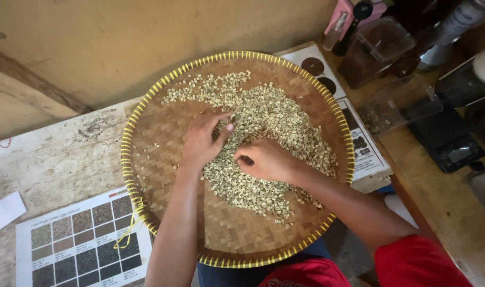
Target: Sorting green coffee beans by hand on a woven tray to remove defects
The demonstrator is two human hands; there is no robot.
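- From the head camera we looked straight down on a wide, round woven tray of tan bamboo with a yellow-bound rim, resting partly on a worn wooden table and partly over our lap.
- A broad heap of pale green beans lay spread across the middle and right of the tray, with a few stray beans scattered near its left edge.
- Our left hand lay palm down on the left side of the heap, fingers loosely spread and pointing towards the top right; the fingertips touched the beans, and it gripped nothing that we could see.
- Our right hand rested on the beans just beside the left hand, its fingers curled inward and thumb drawn towards the forefinger, as in a pinch; whether a bean sat between them we could not tell.
- The two hands were close together but not touching.
- Both forearms were bare; a red sleeve covered our right upper arm at the lower right.
- A printed chart of dark and brown sample squares lay on the table at the lower left, its corner tucked under the tray's rim.
- A second printed sheet showed from under the tray's right side.
- Clear plastic containers and a black digital scale stood at the upper right.
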